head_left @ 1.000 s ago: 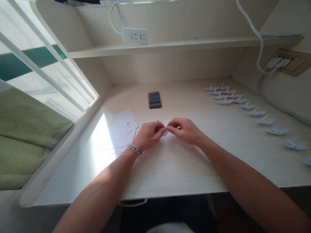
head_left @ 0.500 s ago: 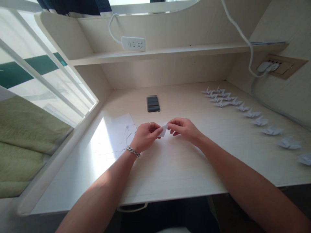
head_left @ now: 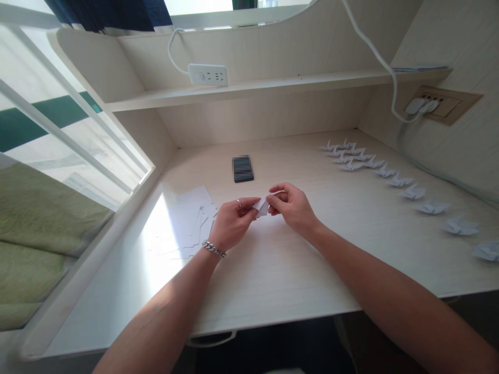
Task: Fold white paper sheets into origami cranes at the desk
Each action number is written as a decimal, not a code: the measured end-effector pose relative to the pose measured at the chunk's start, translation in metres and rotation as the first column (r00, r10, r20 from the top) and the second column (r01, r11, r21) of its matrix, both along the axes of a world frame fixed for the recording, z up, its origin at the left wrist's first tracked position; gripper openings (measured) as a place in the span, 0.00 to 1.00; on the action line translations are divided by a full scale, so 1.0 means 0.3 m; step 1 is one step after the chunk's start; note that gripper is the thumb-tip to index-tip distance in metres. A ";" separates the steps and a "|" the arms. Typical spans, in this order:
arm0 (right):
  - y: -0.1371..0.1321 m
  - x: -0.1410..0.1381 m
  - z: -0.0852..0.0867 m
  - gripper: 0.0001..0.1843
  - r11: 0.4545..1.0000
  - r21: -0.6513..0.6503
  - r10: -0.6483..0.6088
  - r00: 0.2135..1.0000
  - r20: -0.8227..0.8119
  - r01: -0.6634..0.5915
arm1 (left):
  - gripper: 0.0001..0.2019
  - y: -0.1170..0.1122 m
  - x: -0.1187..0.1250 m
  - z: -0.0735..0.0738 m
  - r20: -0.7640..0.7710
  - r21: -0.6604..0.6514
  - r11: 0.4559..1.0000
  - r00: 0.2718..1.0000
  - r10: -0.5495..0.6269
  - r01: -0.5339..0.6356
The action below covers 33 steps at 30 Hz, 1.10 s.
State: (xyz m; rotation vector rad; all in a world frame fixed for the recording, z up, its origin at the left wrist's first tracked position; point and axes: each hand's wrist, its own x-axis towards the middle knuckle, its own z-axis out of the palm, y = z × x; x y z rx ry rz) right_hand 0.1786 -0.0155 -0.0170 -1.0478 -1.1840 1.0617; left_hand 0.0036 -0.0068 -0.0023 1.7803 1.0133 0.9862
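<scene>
A small piece of folded white paper (head_left: 262, 208) is held up between my two hands over the desk (head_left: 273, 280). My left hand (head_left: 235, 218), with a ring and a chain bracelet, pinches its left side between thumb and fingers. On the other side, the thumb and index finger of my right hand (head_left: 290, 204) close on its upper right edge. Left of my left hand lie loose sheets of white paper (head_left: 191, 205), partly in bright sunlight. Several folded paper cranes (head_left: 413, 191) stand in rows along the desk's right side.
Behind my hands lies a dark phone-like object (head_left: 243, 169), its top blurred. A white power strip (head_left: 208, 75) rests at the shelf (head_left: 273, 85) above. A white cable (head_left: 374, 47) hangs down to a wall socket (head_left: 446, 105) on the right. Slatted rails border the left side.
The folded paper has turned and shows a wider face. My right thumb has come onto its edge, and my left fingers have shifted their hold. The camera view has moved slightly.
</scene>
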 end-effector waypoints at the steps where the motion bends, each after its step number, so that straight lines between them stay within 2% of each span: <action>1: -0.001 -0.005 -0.002 0.16 1.000 0.015 -0.012 1.000 -0.009 0.012 | 0.13 -0.001 0.004 -0.001 0.002 -0.008 1.000 1.000 0.021 -0.021; 6: -0.012 -0.020 -0.005 0.18 0.997 0.071 -0.012 0.989 0.145 0.002 | 0.14 -0.001 0.015 -0.006 0.069 -0.059 0.990 0.989 0.134 -0.130; 11: -0.033 -0.037 -0.006 0.23 0.996 0.080 -0.051 0.939 0.339 0.025 | 0.12 0.001 0.015 -0.006 -0.015 -0.026 0.968 0.968 0.249 -0.249; 15: -0.041 -0.042 -0.002 0.18 0.994 0.102 -0.079 0.914 0.398 0.041 | 0.14 0.001 0.021 -0.003 0.075 -0.145 0.968 0.973 0.219 -0.207; 21: -0.030 -0.033 -0.005 0.16 0.992 0.114 -0.088 0.933 0.350 0.051 | 0.15 -0.004 0.025 0.005 0.170 -0.286 0.945 0.962 0.213 -0.158; 29: -0.023 -0.023 -0.014 0.16 0.998 0.064 -0.043 0.943 0.331 0.023 | 0.12 -0.008 0.023 0.018 0.104 -0.326 0.942 0.988 0.118 -0.078; 33: -0.010 -0.016 -0.012 0.18 0.999 0.030 -0.036 0.947 0.320 0.027 | 0.11 -0.005 0.018 0.018 0.099 -0.312 0.947 0.989 0.109 -0.073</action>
